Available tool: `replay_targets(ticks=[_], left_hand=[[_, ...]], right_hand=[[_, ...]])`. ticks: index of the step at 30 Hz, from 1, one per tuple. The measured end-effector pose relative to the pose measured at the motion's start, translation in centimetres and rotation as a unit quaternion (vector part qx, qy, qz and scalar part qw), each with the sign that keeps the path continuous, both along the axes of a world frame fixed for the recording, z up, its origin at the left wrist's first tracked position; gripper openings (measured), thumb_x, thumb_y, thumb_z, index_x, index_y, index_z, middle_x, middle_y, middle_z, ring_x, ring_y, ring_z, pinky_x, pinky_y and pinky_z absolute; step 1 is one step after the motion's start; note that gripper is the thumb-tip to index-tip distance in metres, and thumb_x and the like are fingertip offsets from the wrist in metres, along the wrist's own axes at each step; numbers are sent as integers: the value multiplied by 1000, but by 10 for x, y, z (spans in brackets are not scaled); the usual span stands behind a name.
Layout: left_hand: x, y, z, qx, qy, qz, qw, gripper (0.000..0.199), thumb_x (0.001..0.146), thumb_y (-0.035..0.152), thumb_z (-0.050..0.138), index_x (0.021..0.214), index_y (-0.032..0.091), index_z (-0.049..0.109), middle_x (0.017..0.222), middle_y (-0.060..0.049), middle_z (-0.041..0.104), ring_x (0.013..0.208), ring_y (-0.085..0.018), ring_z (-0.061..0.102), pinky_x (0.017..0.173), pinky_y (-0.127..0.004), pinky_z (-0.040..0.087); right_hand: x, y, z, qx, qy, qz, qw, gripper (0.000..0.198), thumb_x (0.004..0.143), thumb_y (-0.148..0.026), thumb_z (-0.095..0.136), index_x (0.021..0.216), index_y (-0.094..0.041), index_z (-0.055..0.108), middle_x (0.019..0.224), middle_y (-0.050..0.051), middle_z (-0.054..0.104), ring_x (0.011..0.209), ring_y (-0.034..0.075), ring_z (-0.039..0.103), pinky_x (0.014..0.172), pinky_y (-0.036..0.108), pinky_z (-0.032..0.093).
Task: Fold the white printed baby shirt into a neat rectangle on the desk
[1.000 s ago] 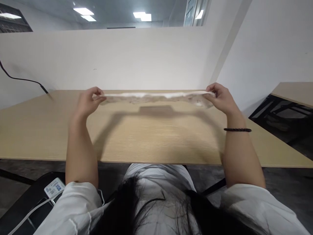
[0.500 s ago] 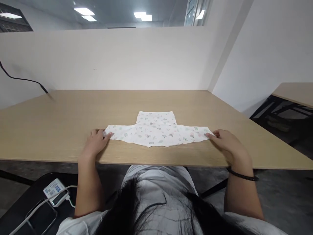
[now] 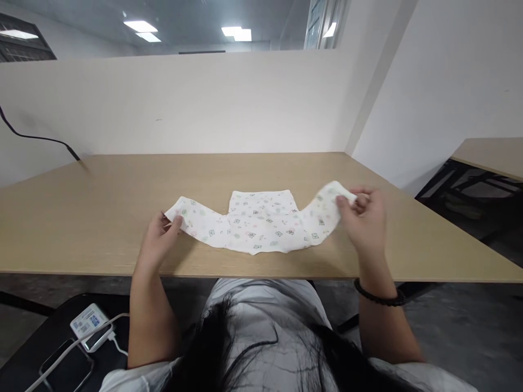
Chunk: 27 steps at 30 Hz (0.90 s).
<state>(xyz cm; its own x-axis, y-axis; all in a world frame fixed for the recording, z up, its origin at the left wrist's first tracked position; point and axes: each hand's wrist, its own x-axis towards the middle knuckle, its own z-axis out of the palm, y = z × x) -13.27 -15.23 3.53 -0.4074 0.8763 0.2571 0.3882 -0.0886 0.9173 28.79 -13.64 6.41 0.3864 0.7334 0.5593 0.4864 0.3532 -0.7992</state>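
Observation:
A small white baby shirt (image 3: pixel 263 226) with a fine animal print lies on the wooden table in front of me, its body folded so that it looks short. Its two sleeves stretch out sideways. My left hand (image 3: pixel 160 234) pinches the end of the left sleeve between thumb and fingers, holding it slightly off the table. On the other side, my right hand (image 3: pixel 365 215) grips the right sleeve's end and holds it raised higher, so that sleeve curves upward. The middle of the shirt rests on the table.
The table (image 3: pixel 122 185) ends at a white partition (image 3: pixel 204 103) at the back. A black cable (image 3: pixel 44 139) reaches the table's far left. Lower left, a white power bank (image 3: pixel 92 326) with cables sits on a black chair (image 3: pixel 24 354). Another table (image 3: pixel 490 155) stands at right.
Both sleeve ends have come up off the table, the right one more. My right hand has moved up and slightly inward with its sleeve; the left has lifted a little.

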Motion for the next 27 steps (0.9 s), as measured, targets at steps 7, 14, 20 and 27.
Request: replay_targets(ticks=[7, 14, 20, 27], left_hand=[[44, 11, 11, 112, -64, -35, 991, 35, 81, 46, 65, 99, 20, 51, 109, -10, 69, 88, -22, 71, 64, -30, 60], [111, -5, 29, 91, 175, -267, 943, 44, 94, 48, 53, 129, 22, 48, 127, -14, 64, 110, -26, 67, 93, -41, 55], [106, -28, 31, 40, 367, -368, 854, 76, 91, 57, 57, 155, 29, 26, 160, -11, 36, 147, -30, 33, 119, -48, 30], [68, -27, -8, -13, 425, -344, 837, 78, 89, 62, 56, 154, 25, 33, 159, -13, 37, 149, -32, 30, 123, -55, 16]], right_hand=[[-49, -36, 18, 55, 0, 249, 967, 57, 90, -45, 64, 137, -31, 35, 137, 12, 58, 134, 25, 52, 107, 48, 47], [-26, -36, -7, 42, 20, 145, 988, 32, 91, -41, 58, 118, -25, 50, 123, 14, 66, 124, 27, 61, 104, 50, 50], [-25, -30, -25, 30, -60, 132, 989, 34, 92, -39, 58, 122, -23, 54, 130, 15, 62, 127, 28, 57, 104, 50, 48], [-7, -32, -46, -123, -378, 251, 883, 60, 88, -57, 62, 138, -25, 54, 151, 16, 48, 144, 38, 36, 114, 65, 25]])
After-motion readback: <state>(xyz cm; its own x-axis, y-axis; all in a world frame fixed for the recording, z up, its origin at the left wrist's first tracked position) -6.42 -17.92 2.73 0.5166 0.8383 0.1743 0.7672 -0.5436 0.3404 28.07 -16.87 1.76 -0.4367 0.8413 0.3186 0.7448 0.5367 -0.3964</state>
